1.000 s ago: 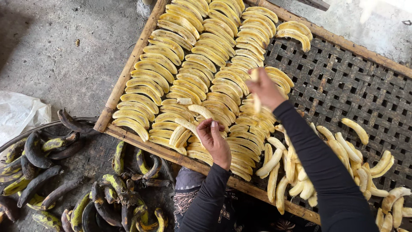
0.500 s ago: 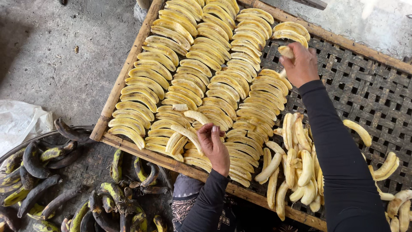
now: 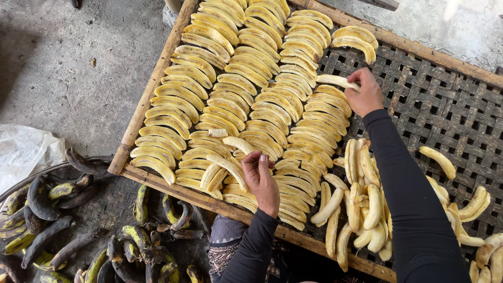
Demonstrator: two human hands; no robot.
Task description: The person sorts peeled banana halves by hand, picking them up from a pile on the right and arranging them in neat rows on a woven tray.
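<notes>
- Wide flat drying rack of dark woven bamboo strips in a pale wooden frame (image 3: 157,89), tilted across the frame from lower left to upper right; bare weave showing at right.
- Tight rows of peeled yellow banana halves (image 3: 230,89) filling the rack's upper-left and centre, each slice lying crosswise with its long axis running roughly lower left to upper right, curve bowed upward.
- Loose heap of paler unsorted peeled banana pieces (image 3: 361,204) at lower centre-right, mostly standing near vertical in the picture, well apart from the neat rows' top end.
- Round tray of blackened and green banana peels (image 3: 47,209) in the lower-left corner, off the rack, beside a crumpled white plastic sheet (image 3: 21,152) on the grey concrete floor (image 3: 68,68).
- Right hand (image 3: 367,97), black-sleeved, at upper centre-right: fingers closed in a pinch on the right end of one pale peeled banana slice (image 3: 335,81).
- That slice: long axis nearly horizontal, stretching leftward from the fingertips, free end pointing at the row's edge; hanging just over the newest column, between the upper pair of slices and the rows below, apparently not yet set down.
- Open slot for it judged to lie just left of and under the fingers, so right hand by far the nearer.
- Left hand (image 3: 264,181) at lower centre, over the near rows: fingers curled, thumb and fingertips together; whether anything is pinched cannot be told. Loose crooked slices just left of it.
</notes>
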